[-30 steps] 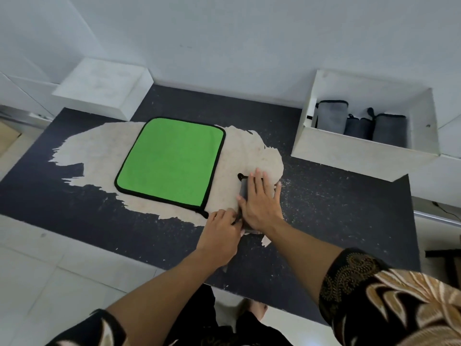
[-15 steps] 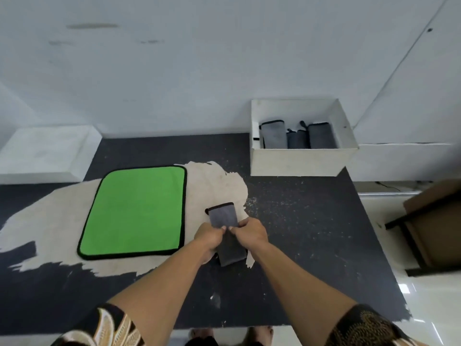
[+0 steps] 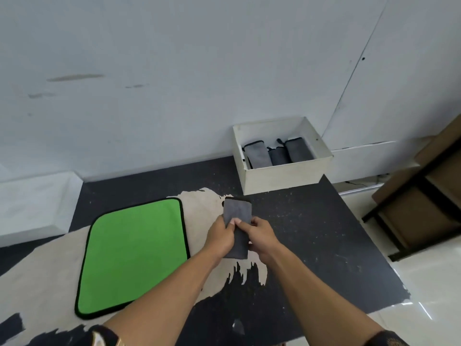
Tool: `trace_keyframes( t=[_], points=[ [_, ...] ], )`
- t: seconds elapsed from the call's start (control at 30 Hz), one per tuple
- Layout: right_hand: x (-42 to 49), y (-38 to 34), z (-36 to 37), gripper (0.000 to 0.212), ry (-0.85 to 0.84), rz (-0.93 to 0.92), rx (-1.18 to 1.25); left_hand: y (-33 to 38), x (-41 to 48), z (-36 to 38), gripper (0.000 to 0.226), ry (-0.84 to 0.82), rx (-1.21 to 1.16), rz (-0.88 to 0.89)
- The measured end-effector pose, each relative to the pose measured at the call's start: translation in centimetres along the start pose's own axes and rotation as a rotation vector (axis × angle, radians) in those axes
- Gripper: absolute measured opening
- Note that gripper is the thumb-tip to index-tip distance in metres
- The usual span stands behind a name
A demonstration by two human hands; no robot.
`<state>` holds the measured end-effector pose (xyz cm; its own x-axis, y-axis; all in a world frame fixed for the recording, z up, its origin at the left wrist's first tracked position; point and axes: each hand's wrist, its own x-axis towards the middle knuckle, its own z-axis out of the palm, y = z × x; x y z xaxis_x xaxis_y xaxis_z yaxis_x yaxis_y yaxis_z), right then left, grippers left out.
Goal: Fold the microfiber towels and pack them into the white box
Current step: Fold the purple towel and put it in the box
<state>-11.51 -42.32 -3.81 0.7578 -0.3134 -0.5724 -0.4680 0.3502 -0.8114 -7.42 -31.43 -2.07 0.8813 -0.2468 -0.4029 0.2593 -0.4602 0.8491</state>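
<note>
Lying flat on the left of the dark table, a green towel with black edging is spread open, well clear of both hands. Just right of it, the left hand curls its fingers round the left edge of a folded grey towel, which sits lengthwise between the two hands. The right hand grips the opposite edge, thumb on top. Farther right, against the wall, the white box holds three folded grey towels standing side by side.

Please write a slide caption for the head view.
The left hand and right hand hold a folded grey towel near the green towel and white box.
</note>
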Motion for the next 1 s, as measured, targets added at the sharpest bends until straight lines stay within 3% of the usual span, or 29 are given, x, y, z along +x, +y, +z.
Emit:
trace_keyframes(
  t=[0.13, 0.3, 0.4, 0.53, 0.63, 0.73, 0.83, 1.0],
  points=[
    [0.3, -3.2, -0.1, 0.019, 0.065, -0.109, 0.025, 4.0, 0.6, -0.2, 0.038, 0.058, 0.129, 0.159],
    [0.7, -7.3, -1.4, 0.027, 0.091, -0.243, 0.061, 8.4, 1.9, 0.6, 0.030, 0.133, 0.143, 0.303],
    [1.8, -9.5, -3.0, 0.022, 0.127, -0.288, 0.106, 10.5, 2.9, 2.0, 0.033, 0.106, 0.073, 0.247],
    [3.7, -12.4, -6.0, 0.026, 0.121, -0.334, 0.009, 12.1, 4.9, 4.1, 0.037, -0.029, 0.165, 0.134],
    [5.7, -14.6, -7.9, 0.030, 0.039, -0.354, -0.149, 13.5, 6.4, 5.5, 0.032, 0.064, 0.216, 0.200],
    [8.9, -17.5, -9.4, 0.029, 0.048, -0.343, -0.144, 15.1, 8.3, 6.4, 0.029, 0.100, 0.242, 0.259],
    [13.0, -20.8, -10.1, 0.037, 0.023, -0.308, -0.165, 16.0, 10.2, 6.2, 0.048, 0.158, 0.235, 0.205],
    [19.0, -23.6, -8.4, 0.052, -0.187, -0.186, -0.300, 13.9, 10.9, 3.9, 0.038, 0.408, 0.118, 0.105]
  ],
)
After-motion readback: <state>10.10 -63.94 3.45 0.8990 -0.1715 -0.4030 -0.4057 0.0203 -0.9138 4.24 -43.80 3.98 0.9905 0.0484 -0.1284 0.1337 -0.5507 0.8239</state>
